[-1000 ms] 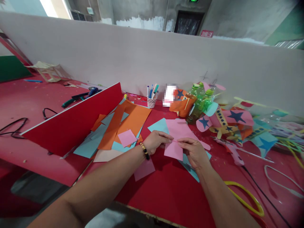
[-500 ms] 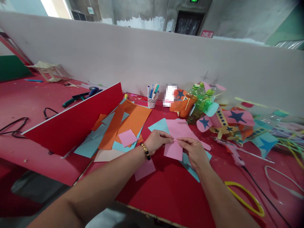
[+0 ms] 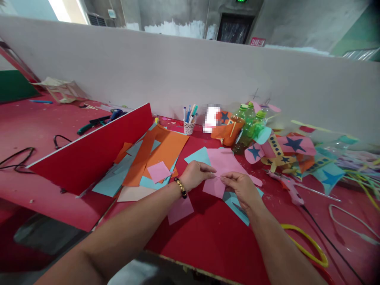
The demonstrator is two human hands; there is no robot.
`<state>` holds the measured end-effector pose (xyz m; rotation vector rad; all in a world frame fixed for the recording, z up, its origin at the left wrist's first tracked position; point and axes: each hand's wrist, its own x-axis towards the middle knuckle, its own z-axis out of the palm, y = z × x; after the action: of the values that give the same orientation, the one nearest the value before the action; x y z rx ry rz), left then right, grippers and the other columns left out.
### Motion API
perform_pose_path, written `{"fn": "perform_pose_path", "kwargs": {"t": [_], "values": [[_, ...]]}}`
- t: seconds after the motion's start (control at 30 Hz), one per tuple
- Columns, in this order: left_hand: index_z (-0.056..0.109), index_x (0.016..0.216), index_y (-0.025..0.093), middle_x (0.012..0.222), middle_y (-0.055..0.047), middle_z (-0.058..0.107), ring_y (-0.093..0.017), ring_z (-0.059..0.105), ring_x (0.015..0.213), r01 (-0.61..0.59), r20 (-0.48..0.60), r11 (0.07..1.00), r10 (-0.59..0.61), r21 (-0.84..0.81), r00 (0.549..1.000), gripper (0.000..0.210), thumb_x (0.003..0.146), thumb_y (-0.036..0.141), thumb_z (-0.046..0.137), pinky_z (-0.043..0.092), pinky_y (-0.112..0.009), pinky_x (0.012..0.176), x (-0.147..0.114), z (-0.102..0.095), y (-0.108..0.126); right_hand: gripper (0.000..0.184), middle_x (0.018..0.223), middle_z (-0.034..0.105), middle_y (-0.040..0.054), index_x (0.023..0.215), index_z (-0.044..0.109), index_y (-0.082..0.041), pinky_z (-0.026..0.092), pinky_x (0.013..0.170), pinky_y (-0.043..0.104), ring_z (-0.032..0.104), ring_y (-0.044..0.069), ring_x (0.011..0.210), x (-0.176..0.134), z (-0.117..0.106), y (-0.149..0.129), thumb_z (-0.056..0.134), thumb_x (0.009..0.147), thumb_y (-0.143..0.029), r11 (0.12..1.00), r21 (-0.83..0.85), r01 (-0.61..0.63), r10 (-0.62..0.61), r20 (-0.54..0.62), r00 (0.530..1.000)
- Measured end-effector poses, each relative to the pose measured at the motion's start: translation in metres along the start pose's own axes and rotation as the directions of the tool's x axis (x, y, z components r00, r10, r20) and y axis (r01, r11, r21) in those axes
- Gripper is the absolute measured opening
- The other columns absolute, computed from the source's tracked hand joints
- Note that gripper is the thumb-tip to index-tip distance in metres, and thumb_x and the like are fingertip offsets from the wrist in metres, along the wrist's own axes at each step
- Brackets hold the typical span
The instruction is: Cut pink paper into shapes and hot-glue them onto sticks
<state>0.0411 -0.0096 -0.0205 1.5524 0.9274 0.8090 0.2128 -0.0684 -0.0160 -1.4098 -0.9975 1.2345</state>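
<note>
One head-worn view, forward and down

The camera sits at the person's head, above the near side of the tabletop (image 3: 204, 233), and faces forward, tilted down. Both forearms (image 3: 139, 217) enter from below, and the hands (image 3: 192, 177) lie near the centre at close range. The wide view reaches across to a pale partition (image 3: 166, 71) and, over its top, a farther grey wall (image 3: 178, 12).
</note>
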Motion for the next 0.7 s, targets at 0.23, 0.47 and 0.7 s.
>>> {"fn": "perform_pose_path", "kwargs": {"t": [0.23, 0.47, 0.7], "values": [[0.072, 0.076, 0.014, 0.073, -0.004, 0.069, -0.013, 0.057, 0.067, -0.033, 0.029, 0.994, 0.031, 0.101, 0.999, 0.019, 0.068, 0.030, 0.068, 0.043, -0.023, 0.063, 0.0003, -0.0018, -0.0003, 0.025, 0.060, 0.060, -0.0012, 0.073, 0.067, -0.016, 0.043, 0.052, 0.025, 0.052, 0.012, 0.054, 0.0020, -0.0006, 0.0063, 0.073, 0.064, -0.039, 0.995, -0.065, 0.076, -0.074, 0.038, 0.997], [0.069, 0.075, 0.012, 0.069, -0.002, 0.065, -0.011, 0.052, 0.063, -0.014, 0.040, 1.000, 0.013, 0.015, 0.999, 0.019, 0.067, 0.030, 0.068, 0.039, -0.022, 0.060, 0.0022, -0.0006, -0.0028, 0.019, 0.059, 0.052, -0.0033, 0.080, 0.064, -0.017, 0.035, 0.052, 0.024, 0.045, 0.012, 0.055, 0.0035, -0.0016, 0.0083, 0.060, 0.078, -0.036, 0.914, -0.326, 0.241, -0.215, 0.116, 0.970], [0.065, 0.074, 0.012, 0.064, 0.001, 0.059, -0.009, 0.048, 0.059, 0.026, 0.132, 0.999, -0.020, -0.045, 0.991, 0.022, 0.066, 0.032, 0.069, 0.036, -0.021, 0.056, 0.0032, -0.0026, -0.0042, 0.019, 0.060, 0.051, -0.0030, 0.079, 0.061, -0.018, 0.032, 0.050, 0.024, 0.042, 0.012, 0.054, 0.0027, 0.0006, 0.0075, 0.055, 0.081, -0.036, 0.858, -0.412, 0.307, -0.281, 0.125, 0.952]]}}
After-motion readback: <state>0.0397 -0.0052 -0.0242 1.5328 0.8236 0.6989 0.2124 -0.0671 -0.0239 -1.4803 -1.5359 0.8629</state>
